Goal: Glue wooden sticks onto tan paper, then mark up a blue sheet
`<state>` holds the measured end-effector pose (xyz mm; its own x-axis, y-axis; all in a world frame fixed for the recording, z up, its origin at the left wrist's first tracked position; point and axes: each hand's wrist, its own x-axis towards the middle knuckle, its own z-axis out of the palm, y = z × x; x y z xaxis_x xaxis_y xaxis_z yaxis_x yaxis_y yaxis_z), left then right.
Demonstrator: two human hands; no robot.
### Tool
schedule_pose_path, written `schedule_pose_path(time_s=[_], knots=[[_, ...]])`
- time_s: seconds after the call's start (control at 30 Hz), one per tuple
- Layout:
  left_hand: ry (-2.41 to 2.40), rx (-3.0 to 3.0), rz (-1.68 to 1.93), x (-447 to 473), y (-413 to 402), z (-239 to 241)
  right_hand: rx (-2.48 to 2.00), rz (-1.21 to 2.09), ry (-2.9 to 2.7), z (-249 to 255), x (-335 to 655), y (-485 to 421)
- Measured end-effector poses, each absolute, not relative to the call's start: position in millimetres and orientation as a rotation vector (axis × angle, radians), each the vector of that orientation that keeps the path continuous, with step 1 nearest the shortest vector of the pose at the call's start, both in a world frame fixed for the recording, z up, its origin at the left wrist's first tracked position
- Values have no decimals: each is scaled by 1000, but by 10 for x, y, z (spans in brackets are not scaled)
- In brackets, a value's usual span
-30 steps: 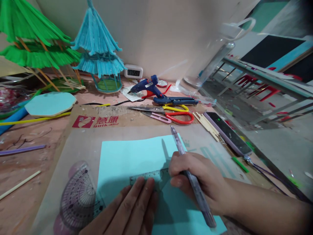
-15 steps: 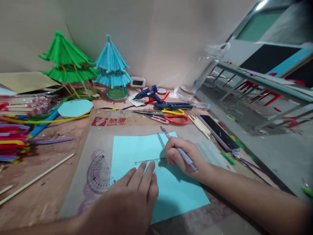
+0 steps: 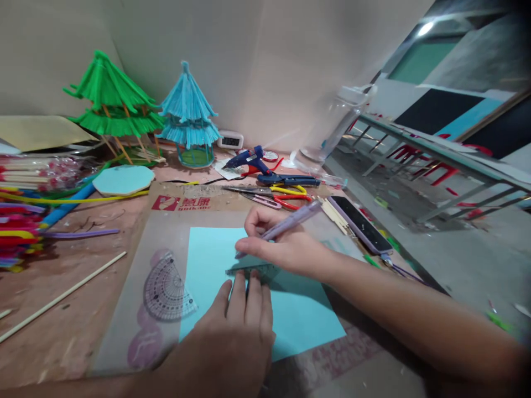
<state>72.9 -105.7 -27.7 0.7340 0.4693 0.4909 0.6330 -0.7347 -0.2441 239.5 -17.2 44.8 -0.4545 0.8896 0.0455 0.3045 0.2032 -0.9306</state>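
A sheet of light blue paper (image 3: 302,315) lies on a printed bag-like mat (image 3: 120,331). My left hand (image 3: 236,326) rests flat on the paper, fingers stretched, their tips pressing a clear ruler (image 3: 238,271). In my right hand (image 3: 286,243) is a light purple pen (image 3: 292,220), gripped between thumb and fingers. Its tip points down at the paper just above the ruler's left end; whether it touches I cannot tell. To the left of the sheet lies a clear protractor (image 3: 168,290).
Behind the mat are scissors (image 3: 286,190), blue pliers (image 3: 288,180), a glue gun (image 3: 249,159) and a water bottle (image 3: 332,130). A phone (image 3: 360,224) lies right. Green (image 3: 110,94) and blue (image 3: 188,110) pavilion models stand at the back; pipe cleaners (image 3: 19,235) lie left.
My right hand has moved left and turned the pen over, so its tip now points down near the ruler's left end. My left hand stays on the ruler. The view has shifted slightly.
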Motion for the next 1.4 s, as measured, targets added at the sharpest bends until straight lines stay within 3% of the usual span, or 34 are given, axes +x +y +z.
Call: schedule_pose_path(time_s=[0.2, 0.67, 1.4], knots=[[-775, -2531, -516, 686, -1035, -288, -1084, 1591, -1787, 193, 2310, -66], [-714, -2604, -474, 680, -1050, -185, -1106, 1302, -1903, 158, 2223, -126], [-820, -2591, -557, 710, -1050, -226, -1044, 1427, -1676, 83, 2432, 137]])
